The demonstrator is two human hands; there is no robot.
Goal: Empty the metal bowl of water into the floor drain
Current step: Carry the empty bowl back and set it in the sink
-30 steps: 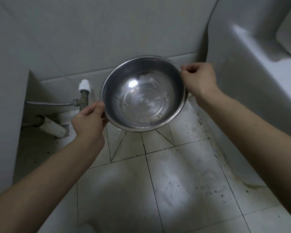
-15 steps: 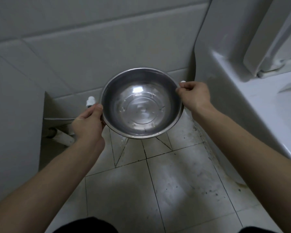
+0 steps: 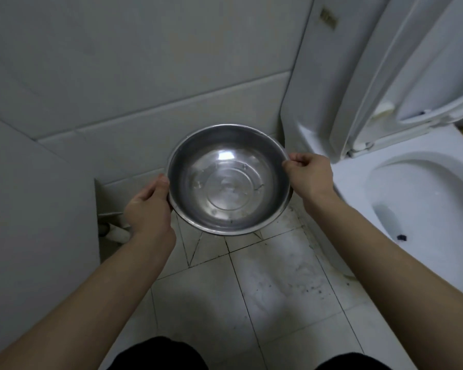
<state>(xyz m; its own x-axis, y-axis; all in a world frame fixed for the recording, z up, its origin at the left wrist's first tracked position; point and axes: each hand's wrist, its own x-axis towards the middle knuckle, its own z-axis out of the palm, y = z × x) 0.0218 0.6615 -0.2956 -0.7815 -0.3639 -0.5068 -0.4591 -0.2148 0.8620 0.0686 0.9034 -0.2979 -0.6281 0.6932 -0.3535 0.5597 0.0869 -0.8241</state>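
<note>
Gripping the bowl [image 3: 229, 180] by opposite rim edges with left hand [image 3: 149, 209] and right hand [image 3: 309, 173], we see no drain below.

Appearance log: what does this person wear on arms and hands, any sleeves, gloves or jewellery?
The left hand and right hand are ungloved, with no ring, watch or bracelet visible. The left forearm and right forearm are bare to the frame edge, no sleeve in view. Dark clothing shows at the bottom edge.

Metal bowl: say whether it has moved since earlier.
Yes. The metal bowl shifted left in view toward the white pipe; the left hand now overlaps it.
</note>
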